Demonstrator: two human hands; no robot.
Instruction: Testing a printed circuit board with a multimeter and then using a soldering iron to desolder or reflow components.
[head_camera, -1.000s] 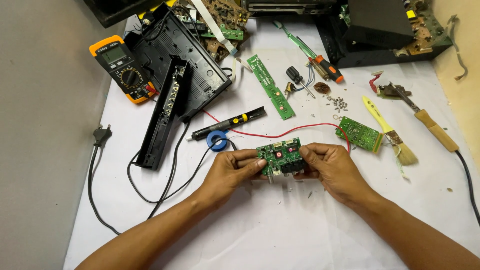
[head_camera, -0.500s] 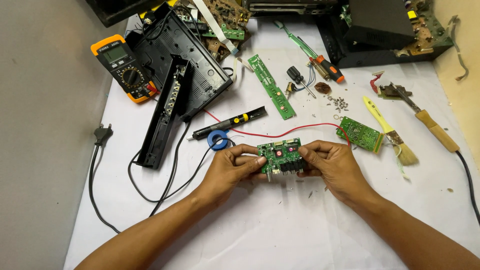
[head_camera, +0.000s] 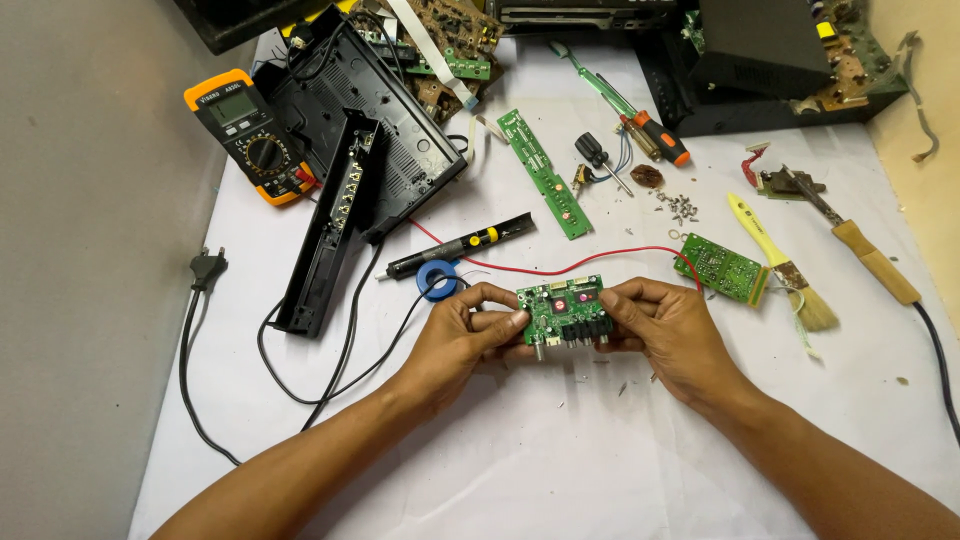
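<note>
the small green circuit board (head_camera: 566, 310) is held between both hands, a little above the white sheet (head_camera: 560, 460) that covers the table, near the middle of the view. the left hand (head_camera: 462, 335) grips the left edge of the board, with the thumb on the top face and the other fingers curled under it, so this hand is closed on the board. the right hand (head_camera: 668, 328) is clamped on the right edge in the same way, thumb above and fingers below. the component side of the board faces up, and a row of black sockets along its near edge points toward the person. the two hands do not touch each other; the board fills the gap between them.

just behind the left hand lies a blue ring-shaped coil (head_camera: 437, 279), and a thin red wire (head_camera: 610, 255) runs over the sheet behind the board. a black soldering tool (head_camera: 462, 245) lies beyond the coil. to the right of the right hand, near but apart, is a second small green board (head_camera: 722, 268), and beside it a yellow-handled brush (head_camera: 778, 262). further right lies a wooden-handled soldering iron (head_camera: 860, 250). far behind, well apart from the hands, are a long narrow green board (head_camera: 544, 172), an orange-handled screwdriver (head_camera: 640, 125), a yellow multimeter (head_camera: 248, 135) and an opened black plastic casing (head_camera: 370, 120).
</note>
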